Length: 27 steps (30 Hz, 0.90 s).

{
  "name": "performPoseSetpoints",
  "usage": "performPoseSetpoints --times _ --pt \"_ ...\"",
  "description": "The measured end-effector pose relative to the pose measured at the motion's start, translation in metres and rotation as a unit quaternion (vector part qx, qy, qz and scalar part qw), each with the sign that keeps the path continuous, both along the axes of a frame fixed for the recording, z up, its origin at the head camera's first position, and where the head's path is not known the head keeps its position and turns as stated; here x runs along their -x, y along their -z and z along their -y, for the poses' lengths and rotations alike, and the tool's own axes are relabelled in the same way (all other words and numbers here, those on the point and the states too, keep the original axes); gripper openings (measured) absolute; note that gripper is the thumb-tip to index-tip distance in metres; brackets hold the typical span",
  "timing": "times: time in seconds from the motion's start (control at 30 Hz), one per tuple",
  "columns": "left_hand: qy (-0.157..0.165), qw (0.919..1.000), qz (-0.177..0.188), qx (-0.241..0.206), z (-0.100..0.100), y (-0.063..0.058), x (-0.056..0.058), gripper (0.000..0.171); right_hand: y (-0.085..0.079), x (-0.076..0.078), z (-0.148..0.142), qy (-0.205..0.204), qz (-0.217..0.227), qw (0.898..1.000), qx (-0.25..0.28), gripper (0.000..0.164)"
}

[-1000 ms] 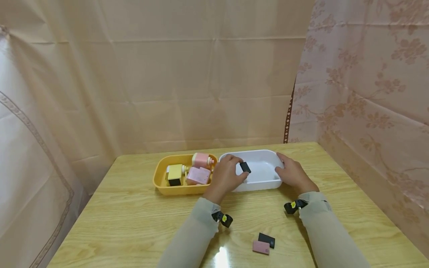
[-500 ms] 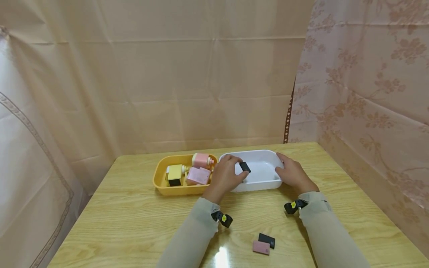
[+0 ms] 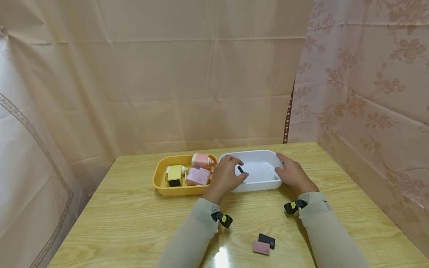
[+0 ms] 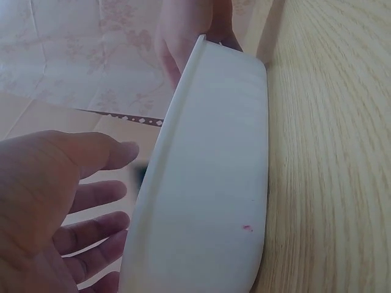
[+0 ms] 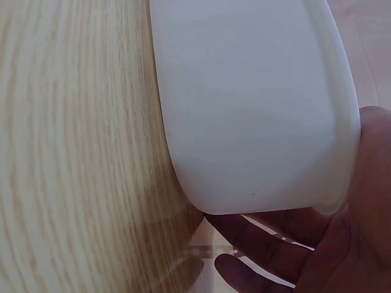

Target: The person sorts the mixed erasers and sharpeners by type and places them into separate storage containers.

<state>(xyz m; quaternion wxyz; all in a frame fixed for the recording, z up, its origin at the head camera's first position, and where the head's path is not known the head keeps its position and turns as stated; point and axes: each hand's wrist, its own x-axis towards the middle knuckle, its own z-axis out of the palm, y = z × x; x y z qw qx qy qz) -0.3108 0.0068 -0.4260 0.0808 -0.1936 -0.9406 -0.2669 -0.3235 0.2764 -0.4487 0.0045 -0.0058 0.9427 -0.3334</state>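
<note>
My left hand (image 3: 225,172) is over the left end of the white tray (image 3: 261,182), thumb and fingers spread apart. A small flat black block (image 3: 240,169) shows edge-on between the fingertips and the tray's inside. In the left wrist view the black block (image 4: 142,174) is a dark blur at the rim, apart from the fingers. My right hand (image 3: 295,173) grips the tray's right end, thumb at the near side of the rim. From the right wrist, fingers (image 5: 269,247) curl under the rim along the tray's outer wall.
A yellow tray (image 3: 182,191) touches or nearly meets the white one on its left. It holds a yellow boxy piece (image 3: 175,173) and two pink boxy pieces (image 3: 201,160). Toward the table's front lie a flat pink block (image 3: 261,248) and a second black block (image 3: 267,240).
The black block was pinched between my left thumb and fingers; now it has left them, turned edge-on and shifted left and slightly down. The right hand and both trays have kept their places.
</note>
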Motion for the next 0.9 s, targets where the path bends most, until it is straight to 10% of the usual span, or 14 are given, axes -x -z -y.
performPoseSetpoints --times 0.9 --pt "0.027 0.9983 -0.046 0.022 -0.0011 -0.0087 -0.01 0.031 0.0013 0.0007 -0.0009 0.0 0.009 1.0 0.007 0.07"
